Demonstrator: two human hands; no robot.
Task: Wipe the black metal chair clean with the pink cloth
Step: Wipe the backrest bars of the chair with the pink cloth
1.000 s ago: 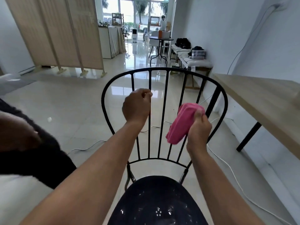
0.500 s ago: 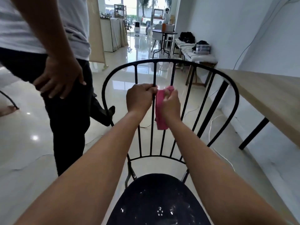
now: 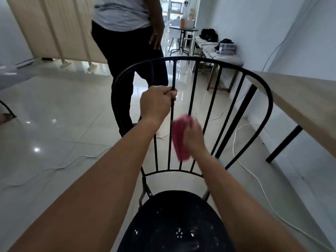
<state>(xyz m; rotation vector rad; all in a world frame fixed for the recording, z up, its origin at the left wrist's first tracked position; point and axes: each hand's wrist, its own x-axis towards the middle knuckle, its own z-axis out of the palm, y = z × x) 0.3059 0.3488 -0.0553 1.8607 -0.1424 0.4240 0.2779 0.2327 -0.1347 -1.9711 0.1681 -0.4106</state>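
Left hand (image 3: 156, 104) fisted around a backrest spindle of the black metal chair (image 3: 192, 60). At its 4 o'clock, right hand (image 3: 193, 134) clamps the pink cloth (image 3: 179, 139) against the next spindle, motion-blurred. Another person (image 3: 127, 42) stands behind the chair at 11 o'clock.

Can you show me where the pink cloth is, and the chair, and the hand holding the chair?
pink cloth (image 3: 179, 140), head view, on its middle fold.
chair (image 3: 200, 60), head view, on the curved top rail.
left hand (image 3: 156, 103), head view, on the back of the hand.
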